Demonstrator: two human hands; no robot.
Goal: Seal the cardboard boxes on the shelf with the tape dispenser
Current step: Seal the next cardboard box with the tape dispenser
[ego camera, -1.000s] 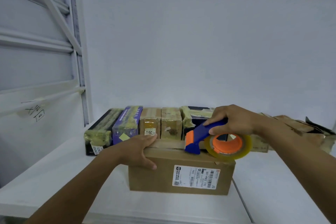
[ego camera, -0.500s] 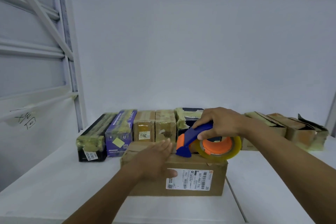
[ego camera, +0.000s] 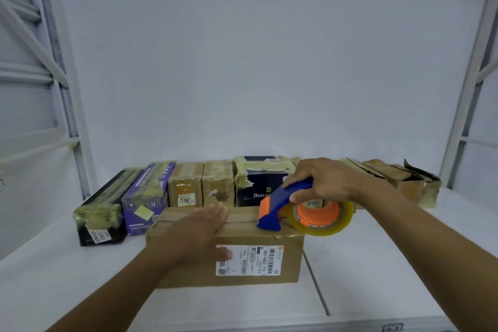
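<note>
We find the cardboard box (ego camera: 292,250) at lower centre of the frame, on the white shelf (ego camera: 80,277), with its shipping label (ego camera: 250,260) facing us. The tape dispenser (ego camera: 277,205) rests nose-down on the box's top seam, right of centre. Compared with half a second ago, the nose sits nearer the box's right end, and a strip appears to lie along the seam behind it.

The right hand (ego camera: 323,180) is clamped round the blue handle, with the tape roll (ego camera: 342,221) overhanging the box's right corner. The left hand (ego camera: 200,226) no longer grips the left front edge as it did a second ago. It lies flat on the lid, fingers straight and holding nothing, thumb down on the front face by the label.

We judge the seam run to be well along. The flat hand steadies the box and likely presses the laid tape, and the cut at the right edge is not yet made.

Behind, across mid-frame, stands a row of taped boxes (ego camera: 186,186). At right are opened cartons (ego camera: 404,178) that look unsealed.
</note>
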